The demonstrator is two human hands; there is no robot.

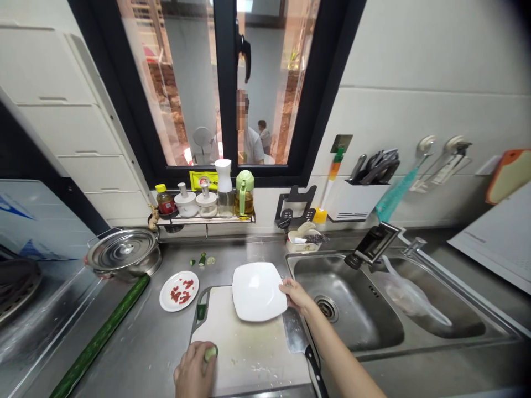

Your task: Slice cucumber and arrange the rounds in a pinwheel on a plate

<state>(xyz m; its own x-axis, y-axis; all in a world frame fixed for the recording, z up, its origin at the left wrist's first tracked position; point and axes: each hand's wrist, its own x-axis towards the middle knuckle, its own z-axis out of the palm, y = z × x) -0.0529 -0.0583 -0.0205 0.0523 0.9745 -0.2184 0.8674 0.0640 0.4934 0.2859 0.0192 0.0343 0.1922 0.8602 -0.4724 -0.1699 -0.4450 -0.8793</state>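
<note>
My right hand (293,294) grips the right edge of a square white plate (259,291), which is bare and covers the back of the cutting board (249,365). At the board's left front, my left hand (194,367) has its fingers closed round a cut cucumber piece (210,354) with a pale cut face. A kitchen knife (295,333) with a wide blade and black handle lies along the board's right edge, partly behind my right forearm. A green cucumber piece (201,312) shows in the board's handle slot.
A round white plate (179,291) holds chopped red pieces. Small cucumber ends (202,258) lie behind it. A long cucumber (103,331) leans by a lidded steel pot (124,254). The double sink (348,309) has a plastic bag (415,298) inside. Bottles (224,190) line a wall rack.
</note>
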